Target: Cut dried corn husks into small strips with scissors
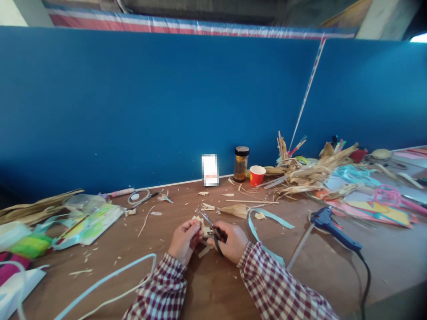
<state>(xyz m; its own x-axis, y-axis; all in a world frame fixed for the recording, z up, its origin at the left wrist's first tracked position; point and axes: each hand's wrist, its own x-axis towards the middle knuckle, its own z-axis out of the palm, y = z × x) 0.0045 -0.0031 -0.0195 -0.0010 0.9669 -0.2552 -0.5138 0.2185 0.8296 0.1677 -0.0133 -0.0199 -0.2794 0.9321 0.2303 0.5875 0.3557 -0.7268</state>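
Note:
Near the front middle of the brown table, my left hand [186, 240] pinches a small piece of pale dried corn husk [206, 229] between thumb and fingers. My right hand [231, 242] is wrapped round the dark handles of a pair of scissors [218, 235]. The scissor blades point up and left, beside the husk piece; whether they touch it I cannot tell. Cut scraps lie under and around both hands. Just beyond my right hand rests a larger dry husk leaf [235, 210], and a light blue ribbon [251, 229] curls next to it.
A blue glue gun [335, 229] with its cord lies at the right. Behind stand a dark-lidded jar [241, 164] and a red paper cup [257, 176]. A heap of dried husks [307, 175] fills the back right. A painted sheet [96, 224] and white tubing [110, 271] lie left.

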